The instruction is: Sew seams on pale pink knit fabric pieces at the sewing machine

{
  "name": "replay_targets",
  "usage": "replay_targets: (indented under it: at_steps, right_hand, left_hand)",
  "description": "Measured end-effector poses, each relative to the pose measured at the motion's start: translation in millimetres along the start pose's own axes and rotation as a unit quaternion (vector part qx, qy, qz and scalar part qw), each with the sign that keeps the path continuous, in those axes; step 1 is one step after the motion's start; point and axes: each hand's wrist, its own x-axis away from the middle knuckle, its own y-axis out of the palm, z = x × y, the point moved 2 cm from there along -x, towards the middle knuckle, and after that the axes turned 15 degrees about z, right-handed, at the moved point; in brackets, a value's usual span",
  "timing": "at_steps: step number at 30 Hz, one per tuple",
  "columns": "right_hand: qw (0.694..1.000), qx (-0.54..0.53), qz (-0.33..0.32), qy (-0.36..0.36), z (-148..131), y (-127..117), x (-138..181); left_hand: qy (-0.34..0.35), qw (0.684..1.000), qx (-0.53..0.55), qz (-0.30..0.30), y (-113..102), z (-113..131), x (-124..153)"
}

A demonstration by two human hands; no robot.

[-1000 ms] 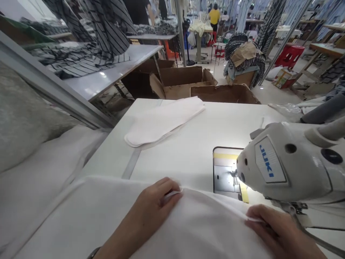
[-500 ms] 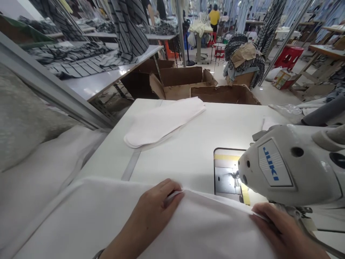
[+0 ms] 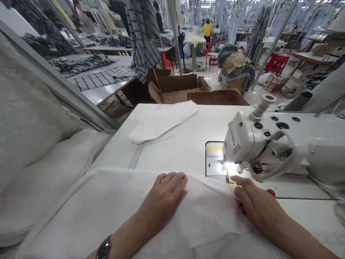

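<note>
A large piece of white fabric spreads over the near part of the table. My left hand lies flat on it near its far edge, fingers side by side and the thumb a little apart. At the fabric's right end, just in front of the needle area, my right hand is closed on the fabric, its index finger reaching forward beside the yellow tape. The curled fingertips are partly hidden. A white JUKI sewing machine stands beyond that hand, its lamp lighting the metal needle plate.
White cut fabric pieces lie stacked farther back on the table. Open cardboard boxes stand behind it. At left are a metal rail and a table with striped fabric. A person in yellow is far off.
My left hand has gone from pinching the fabric edge to lying flat on it. My right hand has moved left and forward toward the needle plate. The view has shifted, showing more of the machine.
</note>
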Motion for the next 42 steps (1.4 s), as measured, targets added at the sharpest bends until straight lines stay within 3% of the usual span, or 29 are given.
replay_targets:
  at_steps: [3, 6, 13, 18, 26, 34, 42]
  right_hand:
    - [0.997, -0.034, 0.032, -0.060, -14, -16, 13]
    - [0.996, -0.057, 0.019, -0.063, -8, -29, 30]
    - [0.979, -0.046, -0.054, 0.190, 79, -45, 54]
    - [0.956, -0.059, -0.103, 0.266, 110, -44, 49]
    - [0.968, 0.028, -0.032, 0.248, 119, -24, 53]
    - [0.965, 0.121, 0.006, 0.234, 120, -13, 61]
    - [0.964, 0.157, 0.054, 0.206, 120, -9, 61]
  left_hand:
    - [-0.001, 0.999, 0.013, 0.036, -3, 8, 12]
    - [0.002, 0.998, 0.024, 0.050, 6, 22, 9]
    - [-0.002, 0.997, 0.021, 0.073, 53, 66, -41]
    - [-0.012, 0.997, 0.018, 0.078, 70, 77, -60]
    - [-0.017, 0.997, 0.021, 0.066, 75, 71, -67]
    - [-0.020, 0.995, 0.018, 0.101, 78, 68, -68]
    - [-0.012, 0.997, 0.012, 0.071, 77, 68, -70]
